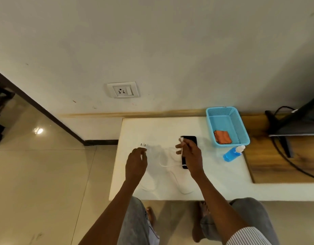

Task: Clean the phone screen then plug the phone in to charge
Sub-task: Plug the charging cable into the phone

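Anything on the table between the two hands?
Head view: only loops of the white cable on the white table, running from the plug in the left hand to the end pinched in the right hand.

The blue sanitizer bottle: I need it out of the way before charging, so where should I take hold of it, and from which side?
Grip the blue sanitizer bottle round its blue body, coming from above and the near side. It seems to lie tilted on the white tabletop, its white cap pointing at the light blue plastic basket, which crowds the far side. The body is its widest part.
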